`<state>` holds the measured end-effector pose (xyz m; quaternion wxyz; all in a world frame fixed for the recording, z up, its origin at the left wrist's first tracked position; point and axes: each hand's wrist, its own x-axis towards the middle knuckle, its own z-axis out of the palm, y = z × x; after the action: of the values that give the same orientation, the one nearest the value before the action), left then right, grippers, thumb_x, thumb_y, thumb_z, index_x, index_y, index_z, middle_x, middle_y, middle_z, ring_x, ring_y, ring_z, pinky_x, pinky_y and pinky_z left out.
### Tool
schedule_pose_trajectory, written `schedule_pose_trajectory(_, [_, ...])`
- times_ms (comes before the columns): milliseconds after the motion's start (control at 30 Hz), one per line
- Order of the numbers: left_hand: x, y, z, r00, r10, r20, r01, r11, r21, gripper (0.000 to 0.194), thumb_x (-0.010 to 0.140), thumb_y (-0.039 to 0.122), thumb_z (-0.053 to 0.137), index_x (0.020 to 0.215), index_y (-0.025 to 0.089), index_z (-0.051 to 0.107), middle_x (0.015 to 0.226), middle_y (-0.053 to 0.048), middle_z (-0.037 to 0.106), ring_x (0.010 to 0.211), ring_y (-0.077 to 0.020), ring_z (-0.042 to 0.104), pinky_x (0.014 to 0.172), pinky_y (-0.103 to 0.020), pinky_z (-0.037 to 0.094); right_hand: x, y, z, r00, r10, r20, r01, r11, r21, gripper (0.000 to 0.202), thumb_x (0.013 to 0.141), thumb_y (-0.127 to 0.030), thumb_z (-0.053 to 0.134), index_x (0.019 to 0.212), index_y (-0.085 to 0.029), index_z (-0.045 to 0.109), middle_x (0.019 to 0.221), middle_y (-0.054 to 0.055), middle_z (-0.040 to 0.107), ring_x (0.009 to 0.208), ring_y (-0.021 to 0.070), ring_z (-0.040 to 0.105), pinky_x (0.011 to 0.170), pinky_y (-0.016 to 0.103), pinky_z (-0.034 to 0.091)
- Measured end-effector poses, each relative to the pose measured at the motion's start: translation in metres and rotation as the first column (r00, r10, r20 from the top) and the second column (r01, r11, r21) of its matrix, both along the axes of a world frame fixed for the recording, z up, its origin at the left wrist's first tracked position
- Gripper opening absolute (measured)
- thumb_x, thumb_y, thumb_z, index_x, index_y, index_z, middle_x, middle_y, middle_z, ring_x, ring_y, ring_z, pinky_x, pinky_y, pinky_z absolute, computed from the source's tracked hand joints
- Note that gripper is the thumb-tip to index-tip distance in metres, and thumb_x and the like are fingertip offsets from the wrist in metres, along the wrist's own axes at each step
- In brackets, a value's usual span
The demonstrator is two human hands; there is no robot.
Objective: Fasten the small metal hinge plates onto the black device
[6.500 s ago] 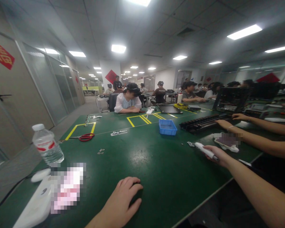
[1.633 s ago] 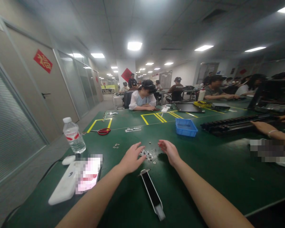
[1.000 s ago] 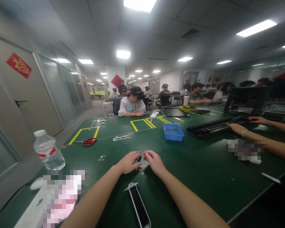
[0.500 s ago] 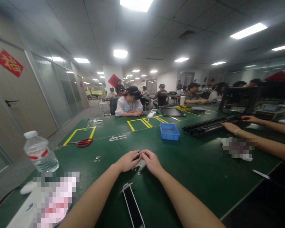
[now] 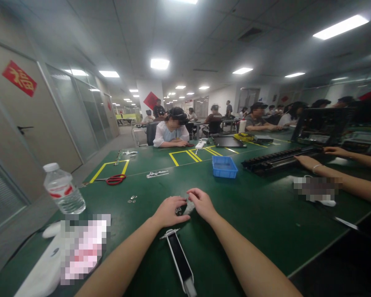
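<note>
My left hand rests on the green table, thumb and fingers apart around several small metal pieces. Beside it, my right hand has its fingers bent together at the edge of a small clear plastic bag. The bag lies between both hands, partly covered by the fingers. Closer to me, below the hands, is a long black piece in a white frame, with a thin crossbar at its far end. More small metal pieces lie in a loose group to the left.
Red-handled scissors, a water bottle and white strips are on the left side. A blue bin stands farther back. At right, another person's hands touch a long black part. Someone sits opposite.
My left fingers have spread from my right fingertips, uncovering the small metal pieces. My right hand has shifted slightly away. The whole view has turned a little left.
</note>
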<state>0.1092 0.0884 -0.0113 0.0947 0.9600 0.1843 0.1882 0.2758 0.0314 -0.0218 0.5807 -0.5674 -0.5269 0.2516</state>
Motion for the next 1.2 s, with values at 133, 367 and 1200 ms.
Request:
schedule_pose_trajectory(133, [0.0, -0.004, -0.002, 0.999, 0.033, 0.034, -0.032, 0.999, -0.02, 0.037, 0.08, 0.045, 0.063, 0.107, 0.021, 0.067, 0.115, -0.006, 0.066, 0.11, -0.0242, 0.058, 0.098, -0.037, 0.042, -0.001, -0.002, 0.0, 1.0, 0.009, 0.008, -0.009, 1.0, -0.003, 0.022, 0.075, -0.03, 0.05, 0.086, -0.016, 0.063, 0.077, 0.003, 0.066, 0.072, 0.0169, 0.061, 0.072, 0.03, 0.047])
schedule_pose_trajectory(367, [-0.002, -0.001, -0.008, 0.986, 0.105, 0.128, -0.087, 0.986, -0.142, 0.014, 0.081, 0.029, 0.062, 0.087, 0.02, 0.071, 0.1, -0.004, 0.069, 0.097, -0.0189, 0.062, 0.091, -0.03, 0.046, 0.002, -0.003, 0.001, 1.0, 0.012, 0.019, -0.012, 0.999, -0.037, 0.023, 0.072, -0.027, 0.049, 0.085, -0.016, 0.064, 0.071, 0.002, 0.065, 0.069, 0.0171, 0.061, 0.069, 0.029, 0.047])
schedule_pose_trajectory(1200, [-0.093, -0.034, 0.002, 0.917, 0.394, 0.069, -0.38, 0.912, -0.155, 0.014, 0.085, 0.021, 0.048, 0.079, 0.018, 0.061, 0.09, -0.006, 0.06, 0.086, -0.0195, 0.059, 0.08, -0.031, 0.048, -0.015, -0.012, -0.002, 0.954, 0.239, 0.18, -0.217, 0.967, -0.132, 0.023, 0.072, -0.022, 0.05, 0.082, -0.017, 0.069, 0.065, 0.0, 0.064, 0.061, 0.0138, 0.056, 0.063, 0.026, 0.043])
